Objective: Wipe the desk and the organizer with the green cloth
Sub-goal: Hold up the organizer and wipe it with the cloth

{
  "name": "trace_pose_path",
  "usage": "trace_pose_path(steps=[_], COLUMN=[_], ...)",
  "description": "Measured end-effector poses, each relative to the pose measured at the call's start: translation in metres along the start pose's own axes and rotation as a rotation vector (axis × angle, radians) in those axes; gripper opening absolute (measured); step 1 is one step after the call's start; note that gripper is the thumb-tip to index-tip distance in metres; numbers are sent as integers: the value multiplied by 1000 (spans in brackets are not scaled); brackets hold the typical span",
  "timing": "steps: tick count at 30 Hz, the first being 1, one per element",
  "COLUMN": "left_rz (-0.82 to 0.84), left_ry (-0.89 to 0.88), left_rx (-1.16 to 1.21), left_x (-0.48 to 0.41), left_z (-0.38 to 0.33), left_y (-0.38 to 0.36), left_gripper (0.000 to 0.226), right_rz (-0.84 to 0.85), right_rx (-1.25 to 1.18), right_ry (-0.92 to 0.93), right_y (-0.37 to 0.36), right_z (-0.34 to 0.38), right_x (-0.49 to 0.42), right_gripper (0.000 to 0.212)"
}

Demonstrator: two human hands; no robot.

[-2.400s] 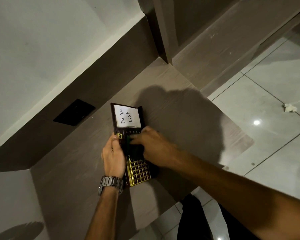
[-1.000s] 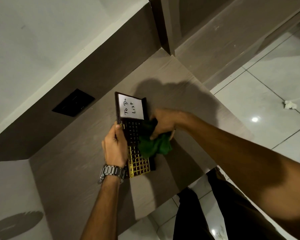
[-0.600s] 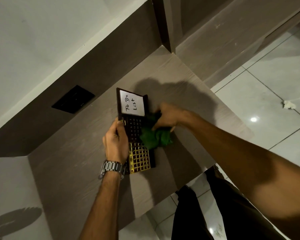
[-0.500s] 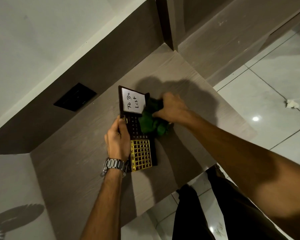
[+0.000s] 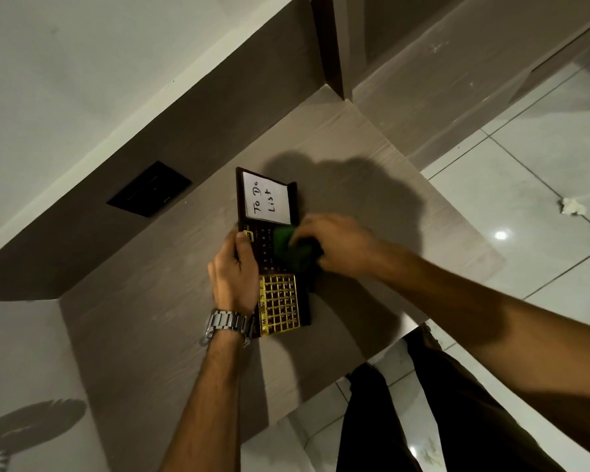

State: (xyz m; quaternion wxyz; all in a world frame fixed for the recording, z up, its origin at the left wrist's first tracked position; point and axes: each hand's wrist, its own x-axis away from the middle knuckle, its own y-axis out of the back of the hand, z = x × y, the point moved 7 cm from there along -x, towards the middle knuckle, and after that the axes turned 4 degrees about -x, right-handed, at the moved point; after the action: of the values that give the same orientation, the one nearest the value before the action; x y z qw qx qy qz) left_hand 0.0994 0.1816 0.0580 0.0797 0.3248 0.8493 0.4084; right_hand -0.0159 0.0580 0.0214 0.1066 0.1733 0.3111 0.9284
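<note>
A dark organizer [image 5: 270,253] lies flat on the wooden desk [image 5: 150,328]. It has a white "To Do List" card at its far end and a gold calendar grid at its near end. My left hand [image 5: 234,274], with a metal watch on the wrist, grips the organizer's left edge. My right hand [image 5: 334,245] presses the bunched green cloth [image 5: 292,248] against the organizer's middle and right side. The cloth hides part of the dark number panel.
A black socket plate [image 5: 149,189] sits in the brown back panel behind the desk. A wooden upright [image 5: 327,42] rises at the desk's far corner. The desk's right edge drops to a tiled floor with a crumpled white scrap [image 5: 572,206]. My dark trousers [image 5: 423,410] stand by the near edge.
My right hand has slid the green cloth back and forth over the organizer's middle; it now sits on the number panel. My left hand has kept hold of the left edge.
</note>
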Motion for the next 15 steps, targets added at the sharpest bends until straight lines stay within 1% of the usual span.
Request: trace_pose_path(steps=[2, 3, 4, 5, 6, 7, 8, 9, 10, 11, 12, 13, 14, 15], left_rz=[-18, -20, -16, -7, 2, 11, 19, 26, 28, 26, 19, 8, -3, -9], left_ry=[-4, 0, 5, 11, 16, 21, 25, 27, 22, 15, 6, -3, -14, -19], left_rx=[-21, -23, -20, -9, 6, 18, 24, 26, 26, 22, 15, 11, 7, 3], left_x=[-1, -1, 0, 0, 1, 1, 1, 2, 2, 2, 2, 2, 2, 3], left_z=[2, 2, 1, 1, 0, 0, -1, -1, -1, -2, -2, -3, -3, -3], left_y=[0, 0, 0, 0, 0, 0, 0, 0, 0, 0, 0, 0, 1, 2], left_gripper=[28, 29, 28, 25, 23, 23, 22, 22, 22, 23, 24, 24, 25, 26], right_rz=[181, 217, 185, 77, -93, -268, -384, -401, -307, -126, 104, 296, 399, 388], right_rx=[31, -13, -73, -114, -92, -11, 59, 70, 35, -4, -50, -91, -141, -186], right_ry=[19, 1, -35, -65, -67, -55, -52, -67, -92, -113, -129, -124, -109, -100], right_y=[-12, -9, 0, 13, 31, 46, 54, 53, 44, 26, 4, -12, -18, -13], right_z=[1, 1, -1, -2, -2, 0, 3, 2, 1, -2, -3, -5, -6, -8], right_x=[3, 0, -6, -15, -24, -30, -31, -32, -31, -29, -23, -15, -10, -12], right_gripper=[47, 45, 43, 42, 43, 44, 46, 46, 44, 41, 39, 38, 39, 39])
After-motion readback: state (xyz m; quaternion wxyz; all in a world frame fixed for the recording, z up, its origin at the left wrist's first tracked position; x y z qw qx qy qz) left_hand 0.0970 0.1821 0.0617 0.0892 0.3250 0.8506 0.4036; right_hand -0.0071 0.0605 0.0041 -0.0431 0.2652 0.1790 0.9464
